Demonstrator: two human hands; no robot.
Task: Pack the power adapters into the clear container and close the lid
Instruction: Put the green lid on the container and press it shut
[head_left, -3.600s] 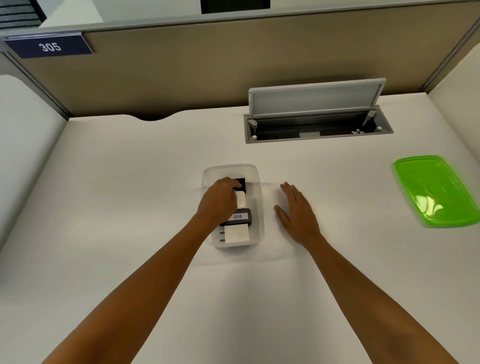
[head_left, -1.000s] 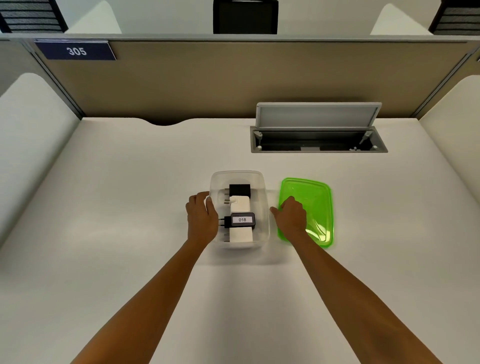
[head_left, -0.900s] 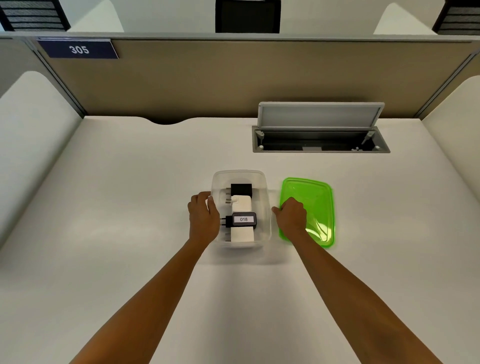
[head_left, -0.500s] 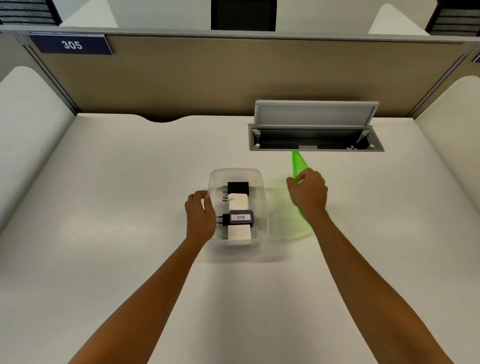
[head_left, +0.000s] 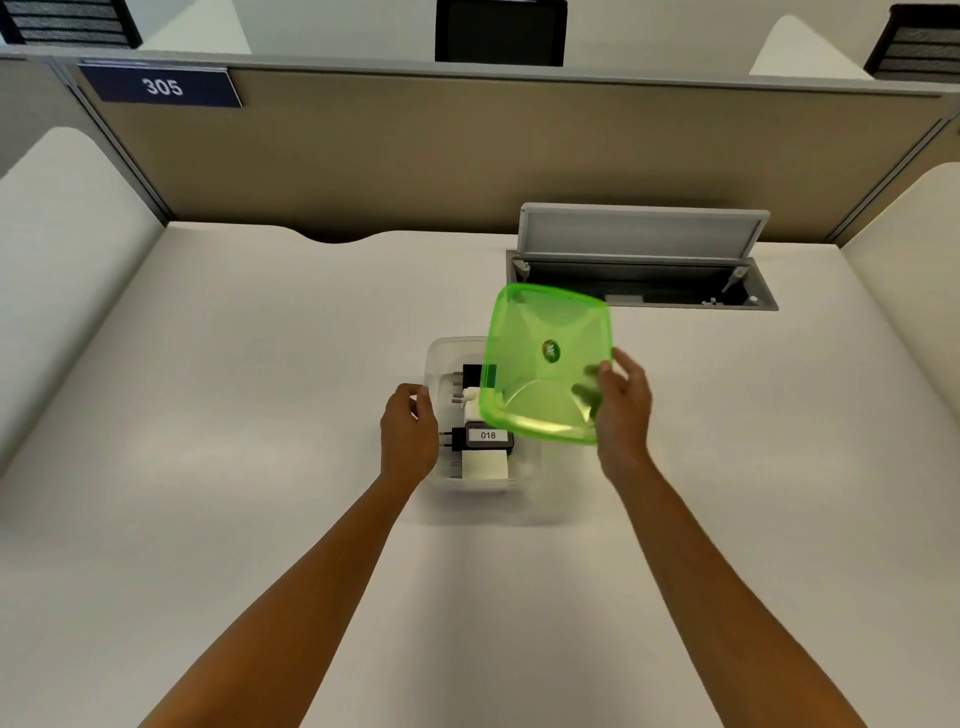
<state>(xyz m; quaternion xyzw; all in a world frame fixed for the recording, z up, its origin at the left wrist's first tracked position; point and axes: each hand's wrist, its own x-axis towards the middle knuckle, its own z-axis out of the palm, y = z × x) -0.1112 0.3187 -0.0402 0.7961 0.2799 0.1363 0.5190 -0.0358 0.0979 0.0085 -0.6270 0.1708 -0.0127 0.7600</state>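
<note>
The right hand (head_left: 621, 410) grips the tilted green lid (head_left: 545, 364) above the container's (head_left: 441, 358) right side, long axes roughly parallel, while the left hand (head_left: 409, 431) grips its left wall.

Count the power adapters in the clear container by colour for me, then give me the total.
Black adapters: 2, the far one and the one labelled 018
White adapters: 2, one partly behind the green lid and the nearest one
Total: 4
</note>
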